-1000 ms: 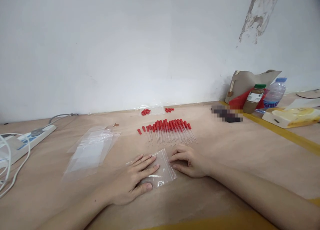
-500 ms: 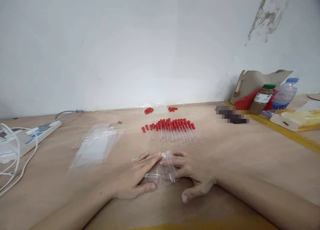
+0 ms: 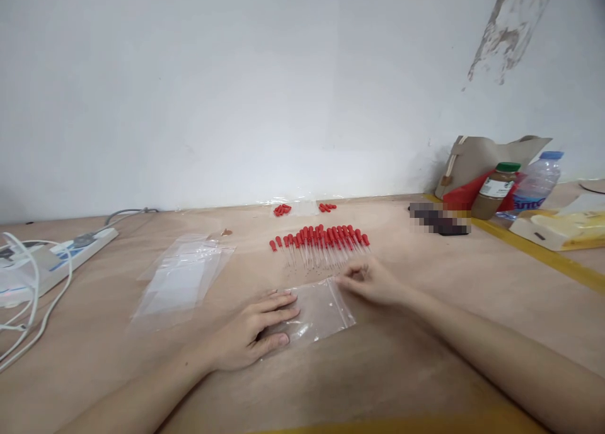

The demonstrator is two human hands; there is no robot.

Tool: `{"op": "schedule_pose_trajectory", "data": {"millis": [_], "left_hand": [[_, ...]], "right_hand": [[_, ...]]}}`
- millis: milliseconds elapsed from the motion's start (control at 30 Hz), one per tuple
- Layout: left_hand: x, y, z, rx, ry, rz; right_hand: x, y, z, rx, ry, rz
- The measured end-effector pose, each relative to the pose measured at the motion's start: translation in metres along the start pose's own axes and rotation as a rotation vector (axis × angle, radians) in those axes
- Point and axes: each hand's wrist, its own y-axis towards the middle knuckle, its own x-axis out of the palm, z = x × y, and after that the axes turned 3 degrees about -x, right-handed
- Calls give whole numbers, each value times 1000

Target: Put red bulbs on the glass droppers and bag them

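Note:
A clear zip-lock bag (image 3: 317,309) lies flat on the table in front of me. My left hand (image 3: 253,330) rests on its left end with the fingers stretched out. At the bag's upper right corner, by the zip strip, my right hand (image 3: 373,281) is pinched on the edge. Just beyond the bag is a row of several glass droppers (image 3: 326,239) with red rubber bulbs, their thin tips pointing toward me. The right hand partly covers the tips at the row's right end.
Left of centre lies a stack of clear bags (image 3: 177,279). Loose red bulbs (image 3: 282,210) sit near the wall. A power strip (image 3: 57,264) with white cables is at far left. At right stand a brown-filled bottle (image 3: 494,191), a clear bottle (image 3: 539,179) and a yellow packet (image 3: 562,226).
My right hand has lifted off the bag's surface, moved up and right, and closed on its corner. The bag, crumpled before, now lies spread out. My left hand stays nearly in place.

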Motion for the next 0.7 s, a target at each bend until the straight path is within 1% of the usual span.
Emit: {"op": "schedule_pose_trajectory", "data": {"millis": [67, 133, 233, 333, 433, 533, 633, 700], "left_hand": [[-1, 0, 1, 3, 2, -7], [-2, 0, 2, 1, 11, -14], [-2, -1, 2, -9, 20, -26], [0, -2, 2, -20, 0, -16], [1, -2, 4, -41, -12, 27], [1, -1, 6, -49, -1, 48], [-1, -1, 8, -40, 4, 49], [-4, -2, 8, -33, 10, 40]], "right_hand": [[-4, 22, 7, 151, -99, 195], [-8, 49, 14, 273, -197, 300], [-10, 87, 21, 401, -383, 356], [-4, 112, 26, 474, -530, 369], [5, 122, 29, 501, -504, 341], [4, 124, 26, 486, -401, 350], [-12, 116, 18, 449, -313, 334], [-26, 102, 11, 400, -211, 339]]}}
